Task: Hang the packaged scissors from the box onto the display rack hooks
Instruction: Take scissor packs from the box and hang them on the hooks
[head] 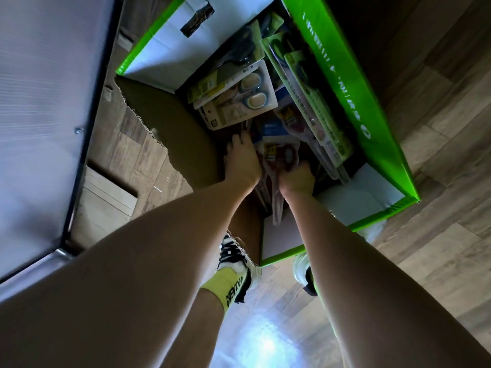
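Scissors in blister packs lay heaped in the green box [345, 83] on the wood floor [438, 160], its flaps folded open, and the person bent over it with both arms reaching straight down. Their right hand [299, 179] was curled round the near edge of a red-handled scissors pack [281, 155], which stood tilted among the others, its long clear end pointing back toward the feet. Their left hand [241, 162] lay beside that same pack with fingers fairly straight, pressed against the pile; whether it held anything I could not tell, since the fingertips were lost in shadow. Farther in sat a pack with grey-and-cream handles [239, 94], and tall green-carded packs [310, 102] leaned against the right wall of the box.

To my eye this was the picking step: one pack being worked loose from the stack, nothing yet carried to the rack. No hooks showed from this angle, only a pale panel [47, 102] with a dark frame on the left. The next move would likely call for lifting the red pack clear without dragging its neighbours, then finding its hang hole.
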The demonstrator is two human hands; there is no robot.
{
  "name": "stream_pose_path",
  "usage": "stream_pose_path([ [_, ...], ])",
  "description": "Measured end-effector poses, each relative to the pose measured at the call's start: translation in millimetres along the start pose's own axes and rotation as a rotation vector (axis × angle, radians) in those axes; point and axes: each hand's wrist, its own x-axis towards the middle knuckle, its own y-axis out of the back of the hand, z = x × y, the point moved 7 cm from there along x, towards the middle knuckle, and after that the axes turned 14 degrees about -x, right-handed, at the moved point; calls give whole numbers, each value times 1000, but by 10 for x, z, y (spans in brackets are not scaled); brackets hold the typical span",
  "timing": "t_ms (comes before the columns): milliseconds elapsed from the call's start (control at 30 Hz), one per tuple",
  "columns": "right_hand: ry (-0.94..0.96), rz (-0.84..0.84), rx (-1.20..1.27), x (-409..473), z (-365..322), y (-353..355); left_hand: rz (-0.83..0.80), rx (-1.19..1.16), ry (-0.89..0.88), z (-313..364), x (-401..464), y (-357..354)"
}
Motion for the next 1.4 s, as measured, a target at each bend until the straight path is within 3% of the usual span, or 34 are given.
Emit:
stream_pose_path([
  [367, 56, 46, 45, -21, 126, 126, -13, 116, 102, -87, -54, -89],
  [600, 62, -5, 93, -208, 161, 158, -89, 25, 61, -26, -199, 10],
  [733, -8, -70, 202, -438, 167, 204, -187, -164, 52, 46, -384, 108],
  [900, 38, -40, 311, -793, 8, 512, -157, -206, 67, 133, -706, 361],
  [1167, 254, 32, 8, -1438, -366, 1160, -138, -99, 11, 411, -1259, 879],
  [1400, 417, 71, -101, -2333, -700, 1725, -54, -214, -36, 760, -2021, 1558],
])
